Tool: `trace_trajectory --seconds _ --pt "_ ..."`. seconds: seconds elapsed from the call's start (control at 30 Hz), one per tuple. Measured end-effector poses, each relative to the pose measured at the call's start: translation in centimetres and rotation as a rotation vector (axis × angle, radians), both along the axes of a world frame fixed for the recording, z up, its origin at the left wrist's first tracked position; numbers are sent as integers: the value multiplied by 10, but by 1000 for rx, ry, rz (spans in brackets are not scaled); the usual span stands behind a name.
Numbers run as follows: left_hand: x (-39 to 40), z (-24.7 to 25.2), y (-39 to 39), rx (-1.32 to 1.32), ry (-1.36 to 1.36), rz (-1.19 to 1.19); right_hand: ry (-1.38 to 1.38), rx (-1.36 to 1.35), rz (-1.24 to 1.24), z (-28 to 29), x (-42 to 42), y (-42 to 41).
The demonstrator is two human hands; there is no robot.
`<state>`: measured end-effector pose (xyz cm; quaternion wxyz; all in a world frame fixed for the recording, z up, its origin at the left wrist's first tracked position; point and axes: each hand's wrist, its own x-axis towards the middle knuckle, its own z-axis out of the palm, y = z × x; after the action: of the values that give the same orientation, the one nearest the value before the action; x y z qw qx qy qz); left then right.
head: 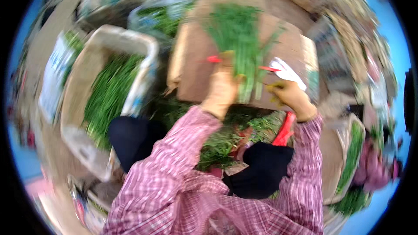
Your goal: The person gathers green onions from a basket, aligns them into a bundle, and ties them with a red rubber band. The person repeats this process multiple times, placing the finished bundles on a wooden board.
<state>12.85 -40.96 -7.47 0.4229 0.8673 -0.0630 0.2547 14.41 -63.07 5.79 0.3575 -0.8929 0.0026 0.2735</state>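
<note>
A bunch of long green stalks, like scallions or garlic chives (240, 36), lies on a cardboard-covered work surface (196, 68), pale ends towards me. My left hand (225, 80) grips the left side of the bunch, its thumb across the stalks; a small red piece (214, 59) shows by its fingers. My right hand (290, 96) is just right of the pale ends, fingers bent and yellow at the tips. Beside it are a white cloth or paper (285, 70) and a thin red strip (269, 69). Blur hides whether the right hand holds anything. A few loose stalks (272, 40) lie right of the bunch.
At left stands a pale foam box (150, 44) with green stalks (112, 94) inside. Behind it is a clear plastic bag of greens (160, 16). Trimmings (217, 148) and red strips (285, 130) lie below the work surface. Another greens-filled box (351, 156) and a person (375, 166) are at right.
</note>
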Motion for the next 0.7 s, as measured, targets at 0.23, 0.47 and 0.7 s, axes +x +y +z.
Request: trace_trajectory --seconds 0.23,0.47,0.7 --pt "-19 65 34 350 296 17 -131 331 27 -10 -30 45" --pt "-77 127 262 -1 457 213 69 498 218 -1 -67 135" --pt "-74 -27 390 137 747 436 210 376 284 -29 -81 189"
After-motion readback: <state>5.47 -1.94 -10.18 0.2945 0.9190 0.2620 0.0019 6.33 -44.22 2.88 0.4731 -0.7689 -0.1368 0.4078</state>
